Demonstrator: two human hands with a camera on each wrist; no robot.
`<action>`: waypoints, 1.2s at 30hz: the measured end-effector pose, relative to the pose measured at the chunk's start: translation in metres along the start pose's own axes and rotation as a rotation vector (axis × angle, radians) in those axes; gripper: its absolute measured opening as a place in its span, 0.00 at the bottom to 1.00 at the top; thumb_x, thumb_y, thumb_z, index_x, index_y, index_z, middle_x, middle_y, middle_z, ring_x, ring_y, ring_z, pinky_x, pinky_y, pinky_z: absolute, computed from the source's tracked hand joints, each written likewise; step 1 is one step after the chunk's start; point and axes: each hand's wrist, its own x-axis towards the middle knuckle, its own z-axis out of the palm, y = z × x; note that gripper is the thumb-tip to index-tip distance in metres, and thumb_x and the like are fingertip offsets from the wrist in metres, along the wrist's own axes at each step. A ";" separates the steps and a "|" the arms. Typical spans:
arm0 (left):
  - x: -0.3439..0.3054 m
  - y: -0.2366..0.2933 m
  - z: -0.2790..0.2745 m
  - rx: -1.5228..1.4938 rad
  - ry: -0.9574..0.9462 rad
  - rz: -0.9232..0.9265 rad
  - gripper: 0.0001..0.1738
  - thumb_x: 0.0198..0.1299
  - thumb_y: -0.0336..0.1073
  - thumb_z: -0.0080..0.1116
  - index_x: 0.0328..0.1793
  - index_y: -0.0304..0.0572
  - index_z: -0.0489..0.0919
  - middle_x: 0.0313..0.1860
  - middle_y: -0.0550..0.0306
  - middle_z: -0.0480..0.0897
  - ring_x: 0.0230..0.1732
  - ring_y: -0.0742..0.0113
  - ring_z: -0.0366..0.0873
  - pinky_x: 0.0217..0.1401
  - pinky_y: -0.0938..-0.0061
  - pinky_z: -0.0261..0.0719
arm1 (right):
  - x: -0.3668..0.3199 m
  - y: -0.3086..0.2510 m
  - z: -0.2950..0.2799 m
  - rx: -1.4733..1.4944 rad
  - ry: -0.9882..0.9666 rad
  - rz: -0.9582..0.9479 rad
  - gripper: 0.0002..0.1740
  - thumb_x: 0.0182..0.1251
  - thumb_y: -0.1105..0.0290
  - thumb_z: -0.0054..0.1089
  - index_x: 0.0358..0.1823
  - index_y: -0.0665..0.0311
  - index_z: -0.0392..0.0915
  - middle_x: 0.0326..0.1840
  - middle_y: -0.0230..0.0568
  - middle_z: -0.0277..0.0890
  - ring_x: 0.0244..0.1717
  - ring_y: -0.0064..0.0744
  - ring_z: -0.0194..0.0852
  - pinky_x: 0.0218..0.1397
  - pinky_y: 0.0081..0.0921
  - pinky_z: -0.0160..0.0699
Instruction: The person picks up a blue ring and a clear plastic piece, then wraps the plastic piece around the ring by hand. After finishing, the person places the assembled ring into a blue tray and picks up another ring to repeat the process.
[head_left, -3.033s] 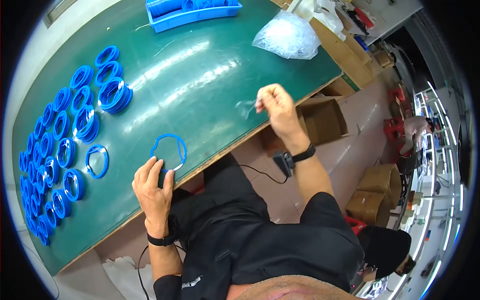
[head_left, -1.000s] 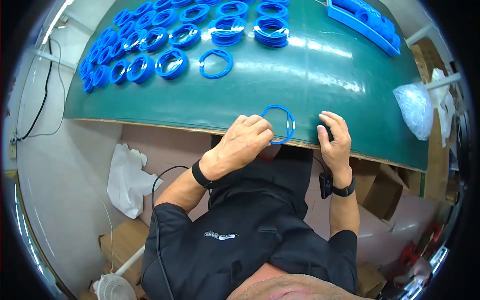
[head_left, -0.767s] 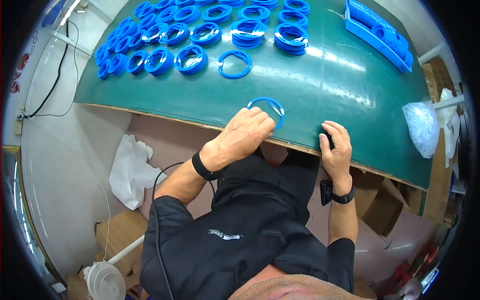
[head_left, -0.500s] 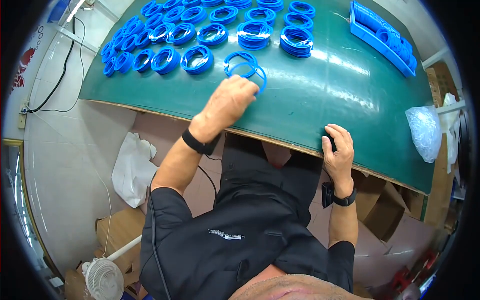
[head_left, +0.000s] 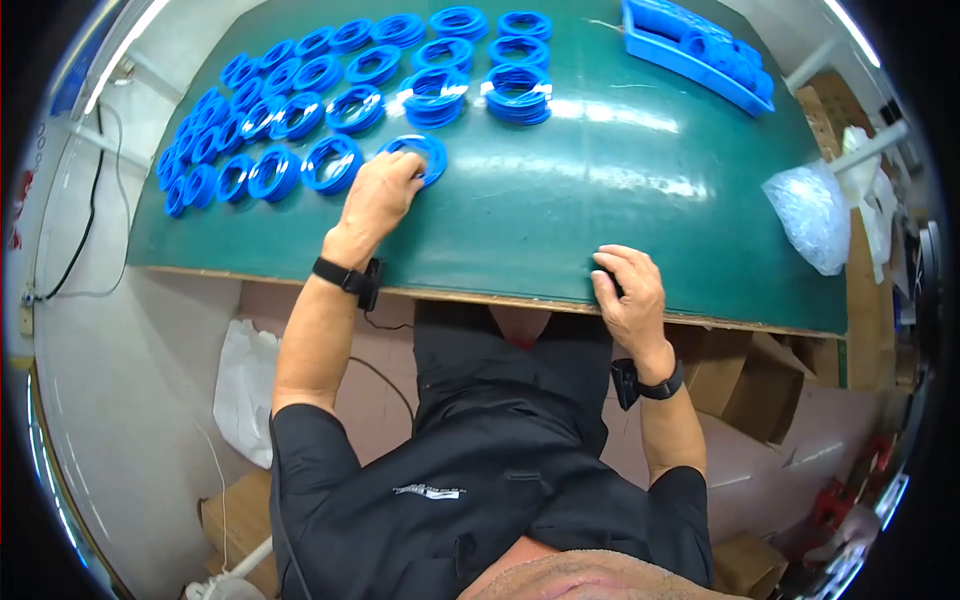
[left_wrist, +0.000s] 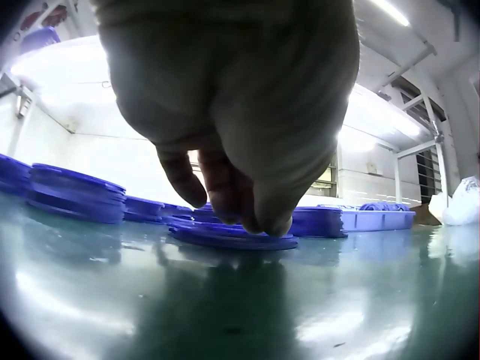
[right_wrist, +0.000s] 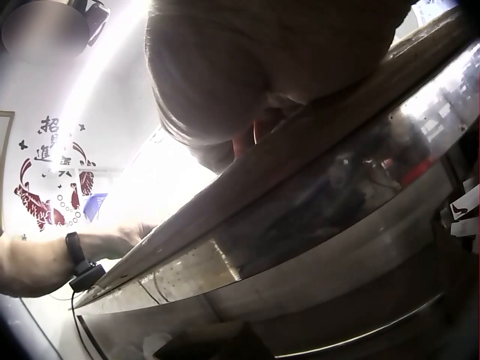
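Observation:
My left hand [head_left: 380, 195] reaches down over a low stack of thin blue rings [head_left: 432, 158] at the near end of the rows. In the left wrist view, the thumb and fingertips come together at the top of that stack [left_wrist: 232, 238], pinching a ring at its near side; the palm hides part of the grip. My right hand [head_left: 632, 295] rests at the table's front edge, fingers loosely curled and holding nothing. From the right wrist view, the table edge [right_wrist: 247, 176] covers most of its fingers.
Several taller stacks of blue rings [head_left: 330, 165] stand in rows on the green table [head_left: 540, 220], left and behind. A blue tray [head_left: 700, 68] of blue rolls sits at the back right. A bag of clear plastic [head_left: 808, 215] lies near the right edge, with a cardboard box [head_left: 765, 390] below.
My left hand has carried a single blue ring from the table's front edge forward and left onto the low stack. The right hand earlier held a clear plastic scrap; now it rests without it.

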 end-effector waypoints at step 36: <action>-0.067 0.119 0.040 -0.142 0.062 -0.129 0.29 0.61 0.37 0.84 0.68 0.40 0.90 0.71 0.46 0.89 0.77 0.41 0.84 0.82 0.47 0.76 | 0.289 0.269 -0.099 -0.687 -0.024 0.150 0.29 0.81 0.55 0.73 0.76 0.61 0.85 0.79 0.53 0.84 0.80 0.58 0.81 0.85 0.51 0.81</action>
